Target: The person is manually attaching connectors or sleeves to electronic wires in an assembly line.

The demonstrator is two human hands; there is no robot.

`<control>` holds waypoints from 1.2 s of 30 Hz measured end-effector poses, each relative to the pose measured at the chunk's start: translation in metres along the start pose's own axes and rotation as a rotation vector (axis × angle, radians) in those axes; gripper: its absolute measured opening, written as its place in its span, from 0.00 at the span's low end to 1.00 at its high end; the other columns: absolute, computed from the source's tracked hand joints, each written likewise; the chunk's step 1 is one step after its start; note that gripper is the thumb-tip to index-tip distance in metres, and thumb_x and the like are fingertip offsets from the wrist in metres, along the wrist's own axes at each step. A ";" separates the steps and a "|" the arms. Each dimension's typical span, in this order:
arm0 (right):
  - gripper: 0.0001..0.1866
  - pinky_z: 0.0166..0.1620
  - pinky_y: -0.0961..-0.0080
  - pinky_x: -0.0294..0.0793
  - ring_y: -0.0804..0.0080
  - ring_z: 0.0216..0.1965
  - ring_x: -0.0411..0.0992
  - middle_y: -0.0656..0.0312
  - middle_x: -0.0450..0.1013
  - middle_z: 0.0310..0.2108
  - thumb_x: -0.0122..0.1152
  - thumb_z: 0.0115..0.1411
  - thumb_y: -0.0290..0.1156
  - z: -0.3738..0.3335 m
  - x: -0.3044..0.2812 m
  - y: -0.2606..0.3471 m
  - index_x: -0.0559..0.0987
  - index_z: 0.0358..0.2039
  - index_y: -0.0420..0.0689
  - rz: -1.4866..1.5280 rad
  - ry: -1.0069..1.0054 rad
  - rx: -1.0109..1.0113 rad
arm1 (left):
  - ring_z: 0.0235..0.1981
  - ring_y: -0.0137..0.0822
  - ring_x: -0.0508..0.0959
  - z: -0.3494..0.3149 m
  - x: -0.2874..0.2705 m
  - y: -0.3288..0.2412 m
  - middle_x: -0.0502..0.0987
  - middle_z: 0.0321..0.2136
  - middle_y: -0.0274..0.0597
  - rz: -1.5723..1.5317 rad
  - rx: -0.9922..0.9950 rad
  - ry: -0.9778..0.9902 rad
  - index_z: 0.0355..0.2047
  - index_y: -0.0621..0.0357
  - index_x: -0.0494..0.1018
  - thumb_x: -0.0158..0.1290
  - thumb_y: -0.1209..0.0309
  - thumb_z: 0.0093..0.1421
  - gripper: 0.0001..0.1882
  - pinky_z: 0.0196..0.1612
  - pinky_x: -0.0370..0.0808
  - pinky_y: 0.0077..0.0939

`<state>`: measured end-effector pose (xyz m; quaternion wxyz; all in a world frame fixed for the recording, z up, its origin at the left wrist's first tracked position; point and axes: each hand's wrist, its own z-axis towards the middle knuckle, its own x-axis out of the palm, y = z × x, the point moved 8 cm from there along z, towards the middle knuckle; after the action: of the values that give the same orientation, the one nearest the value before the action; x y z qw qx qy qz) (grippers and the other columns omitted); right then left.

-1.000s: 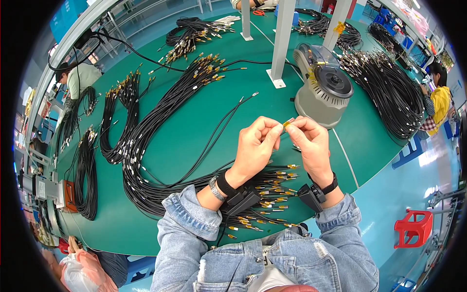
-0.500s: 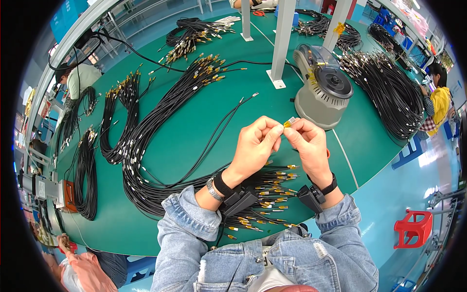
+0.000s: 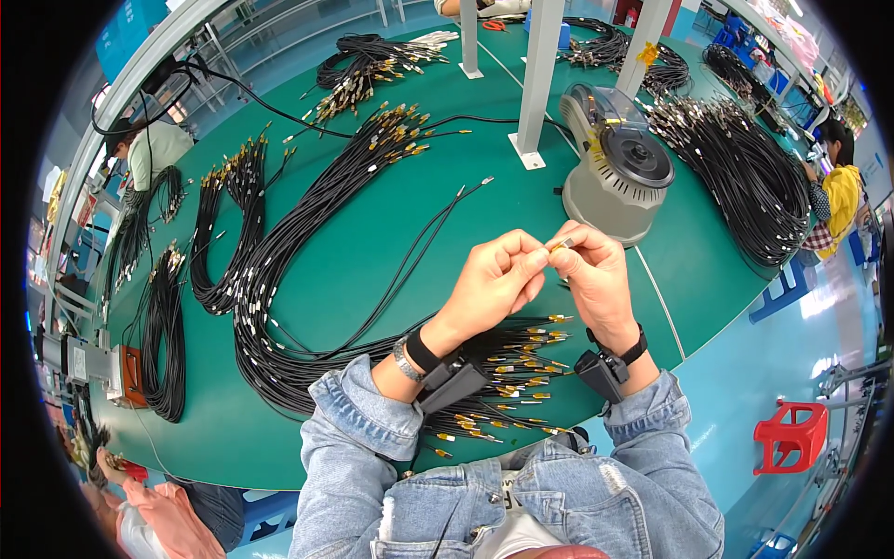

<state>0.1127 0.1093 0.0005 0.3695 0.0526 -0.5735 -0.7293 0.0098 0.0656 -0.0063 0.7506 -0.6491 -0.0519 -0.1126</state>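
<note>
Nr bench's (image 3: 521, 200) near edge, denim sleeves (image 3: 358, 410) flank a fan of cable ends (image 3: 526, 384), yellow- & silver-tipped. Just past it, L hand (image 3: 494, 287) & R hand (image 3: 596, 284) are raised over the bench, fingertips nearly touching: L thumb + forefinger pinch 1 end of a small silver/yellow tip (image 3: 562, 245), R thumb + forefinger pinch its other side; so the tip is held up btwn the 2 hands, mostly hidden by fingers, can't tell its full shape. Big black cable bundle (image 3: 246, 317) runs from the fan, bends toward the L edge, then swings toward the far edge; 2 loose cables (image 3: 402, 277) lie inside the bend. Close to L edge: smaller bundle (image 3: 163, 368) & brown box (image 3: 133, 375). Beyond R hand: gray machine (image 3: 610, 200) w/ round black disc; R of it, thick bundle (image 3: 740, 196) along R edge, co-worker in yellow (image 3: 843, 197) past it. Farther, 3 gray posts (image 3: 538, 84), plus another bundle (image 3: 372, 70) by far edge.
</note>
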 end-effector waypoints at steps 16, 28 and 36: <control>0.11 0.29 0.86 0.61 0.82 0.24 0.61 0.67 0.66 0.23 0.54 0.61 0.33 0.017 -0.033 0.001 0.76 0.32 0.37 -0.207 -0.052 0.032 | 0.20 0.27 0.69 0.017 -0.015 0.027 0.70 0.17 0.33 0.139 -0.019 0.085 0.28 0.61 0.71 0.46 0.64 0.63 0.13 0.27 0.68 0.20; 0.10 0.25 0.84 0.57 0.85 0.19 0.55 0.68 0.64 0.23 0.52 0.62 0.31 0.029 -0.081 -0.001 0.73 0.37 0.37 0.146 -0.495 0.079 | 0.31 0.47 0.75 0.015 -0.126 0.026 0.73 0.29 0.47 1.583 0.242 -0.629 0.32 0.58 0.71 0.57 0.70 0.50 0.09 0.35 0.72 0.40; 0.06 0.22 0.83 0.54 0.85 0.16 0.52 0.69 0.63 0.21 0.55 0.60 0.30 0.063 -0.089 -0.028 0.71 0.32 0.40 0.273 -0.673 0.134 | 0.33 0.47 0.75 0.021 -0.144 0.045 0.73 0.28 0.45 1.520 0.055 -0.590 0.28 0.58 0.69 0.58 0.71 0.49 0.10 0.32 0.73 0.40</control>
<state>0.1321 0.2150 -0.0339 0.2500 -0.2429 -0.7112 -0.6105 -0.1180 0.1069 -0.0790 0.5933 -0.4913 0.2044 0.6040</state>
